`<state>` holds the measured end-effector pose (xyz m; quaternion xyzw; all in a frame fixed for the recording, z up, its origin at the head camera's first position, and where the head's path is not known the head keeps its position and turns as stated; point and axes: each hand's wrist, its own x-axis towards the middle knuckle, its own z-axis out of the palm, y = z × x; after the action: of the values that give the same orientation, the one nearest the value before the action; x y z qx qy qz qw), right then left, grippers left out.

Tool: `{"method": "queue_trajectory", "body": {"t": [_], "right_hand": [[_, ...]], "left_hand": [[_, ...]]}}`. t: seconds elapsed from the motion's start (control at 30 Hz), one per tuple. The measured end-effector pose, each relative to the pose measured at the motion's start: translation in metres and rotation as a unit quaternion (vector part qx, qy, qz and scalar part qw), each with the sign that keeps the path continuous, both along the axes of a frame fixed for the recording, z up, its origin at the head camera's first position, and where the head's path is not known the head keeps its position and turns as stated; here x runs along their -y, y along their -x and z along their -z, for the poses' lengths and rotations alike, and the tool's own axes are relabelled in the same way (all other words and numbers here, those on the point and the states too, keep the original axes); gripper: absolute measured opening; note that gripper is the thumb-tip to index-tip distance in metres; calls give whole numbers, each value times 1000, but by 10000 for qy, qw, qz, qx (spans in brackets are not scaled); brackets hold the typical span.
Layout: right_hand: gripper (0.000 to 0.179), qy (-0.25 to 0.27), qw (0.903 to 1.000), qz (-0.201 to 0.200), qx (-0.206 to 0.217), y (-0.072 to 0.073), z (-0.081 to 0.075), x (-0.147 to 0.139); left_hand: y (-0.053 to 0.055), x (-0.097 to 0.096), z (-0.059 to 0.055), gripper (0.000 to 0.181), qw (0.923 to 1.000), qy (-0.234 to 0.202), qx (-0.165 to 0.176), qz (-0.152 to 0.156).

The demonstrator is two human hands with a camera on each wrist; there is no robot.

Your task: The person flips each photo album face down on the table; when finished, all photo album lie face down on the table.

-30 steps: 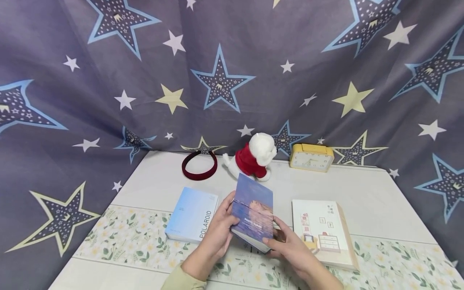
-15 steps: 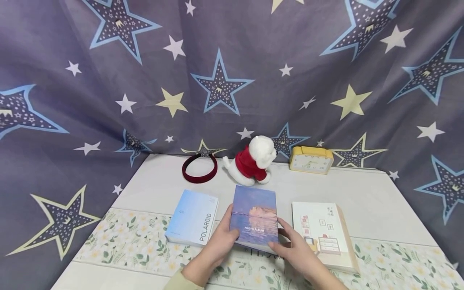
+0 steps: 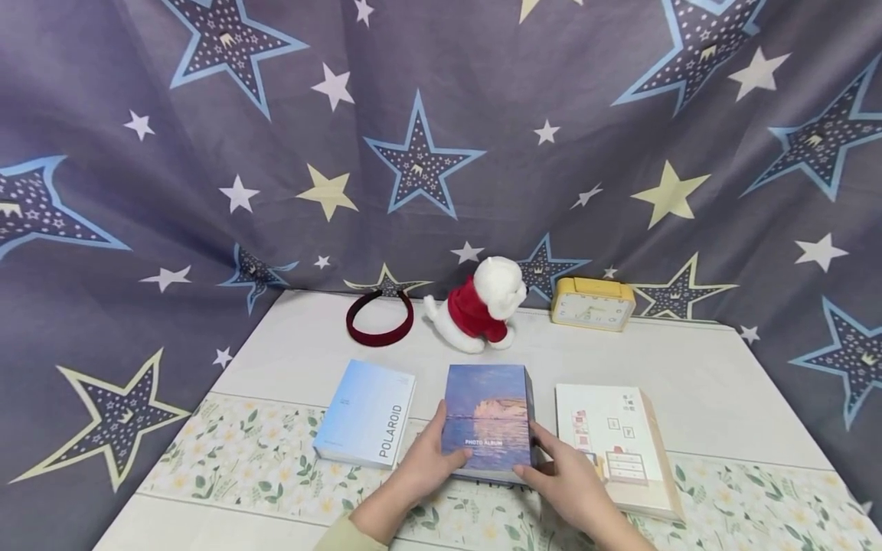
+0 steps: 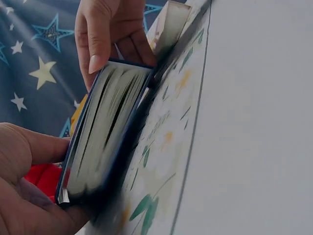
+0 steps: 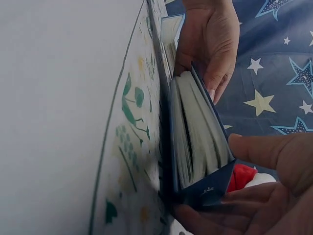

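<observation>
The left hand (image 3: pixel 425 461) and right hand (image 3: pixel 563 473) grip opposite sides of the photo album (image 3: pixel 485 417). A plush dog (image 3: pixel 475 310) in red sits behind the album.

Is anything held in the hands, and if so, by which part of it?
The photo album: left hand at its left edge, right hand at its right edge.
</observation>
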<state>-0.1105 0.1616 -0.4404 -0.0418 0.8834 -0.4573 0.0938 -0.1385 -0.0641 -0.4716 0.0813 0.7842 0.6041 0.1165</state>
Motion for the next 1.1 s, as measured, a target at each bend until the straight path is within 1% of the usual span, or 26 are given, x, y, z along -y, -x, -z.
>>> {"method": "queue_trajectory", "body": {"t": [0.13,0.23,0.43,0.6,0.67,0.77,0.9,0.93,1.0,1.1], "right_hand": [[77,-369,9993,23,-54,-1,-2,1],[75,-550,9985,-6,-87,-2,-2,1],[70,-866,9956,79,-354,-4,-2,2],[68,-779,9963,93,-357,-6,-2,2],[67,-738,9967,76,-340,-7,-2,2],[64,-704,9971,42,-272,-7,-2,3],[59,-786,9967,-3,-181,-7,-5,4],[58,-842,9962,-29,-229,-7,-6,5],[54,-944,9949,-39,-347,-6,-7,7],[47,-1050,9919,-53,-707,-6,-10,11]], "left_hand": [[1,1,1,92,9983,426,-362,145],[1,1,1,91,9961,661,-527,270],[-1,1,1,90,9914,1105,-647,260],[-1,0,2,90,9849,1515,-804,225],[-2,0,2,90,9808,1729,-883,209],[-4,0,1,90,9725,2081,-1032,142],[-6,2,-2,86,9573,2568,-1330,-45],[-6,2,-3,85,9531,2682,-1402,-85],[-7,3,-5,82,9474,2807,-1530,-128],[-7,7,-8,75,9445,2869,-1596,-114]]}}
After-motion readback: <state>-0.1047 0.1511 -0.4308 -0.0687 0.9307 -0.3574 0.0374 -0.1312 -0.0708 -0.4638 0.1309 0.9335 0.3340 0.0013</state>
